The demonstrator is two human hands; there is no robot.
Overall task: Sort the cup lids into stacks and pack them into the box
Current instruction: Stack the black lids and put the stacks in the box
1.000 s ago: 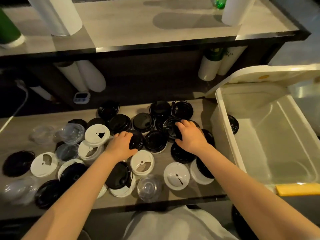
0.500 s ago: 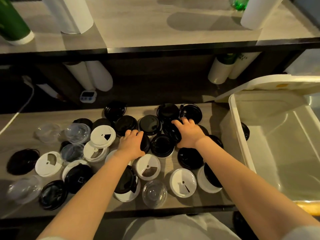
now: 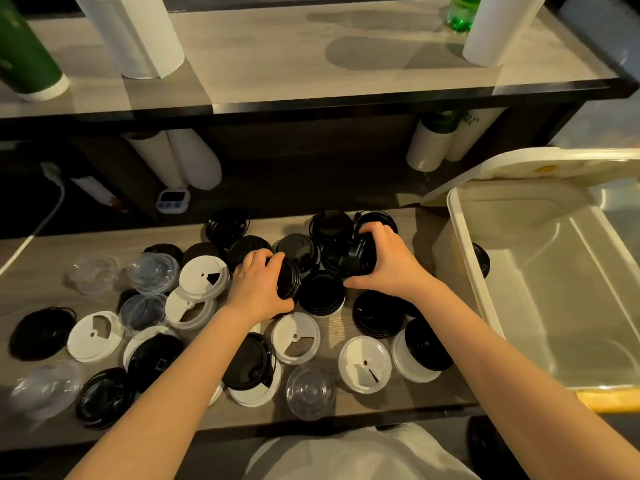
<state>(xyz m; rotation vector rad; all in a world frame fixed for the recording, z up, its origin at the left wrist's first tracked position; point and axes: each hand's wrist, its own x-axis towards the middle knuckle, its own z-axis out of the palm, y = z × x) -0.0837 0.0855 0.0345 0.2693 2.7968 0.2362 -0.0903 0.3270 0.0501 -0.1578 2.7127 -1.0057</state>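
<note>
Black lids (image 3: 320, 296) crowd the middle and far edge of the surface (image 3: 45, 282), while white lids (image 3: 295, 337) and clear lids (image 3: 310, 389) lie scattered toward the near edge and the left end. Your left hand (image 3: 258, 289) is curled round one black lid (image 3: 289, 278), fingers over the top and thumb underneath, and holds it tipped up on edge in the middle of the pile. Your right hand (image 3: 388, 261) grips a second black lid (image 3: 360, 258), also tilted, closer to the far edge and apart from the first. At the right edge of the surface you have the white plastic box (image 3: 464, 265), its cover (image 3: 540, 168) swung open behind it. A dark round shape (image 3: 483, 259) shows at the box's left wall; whether it sits inside or outside cannot be told. A small timer (image 3: 172, 200) stands beyond the far edge, left of the pile.
</note>
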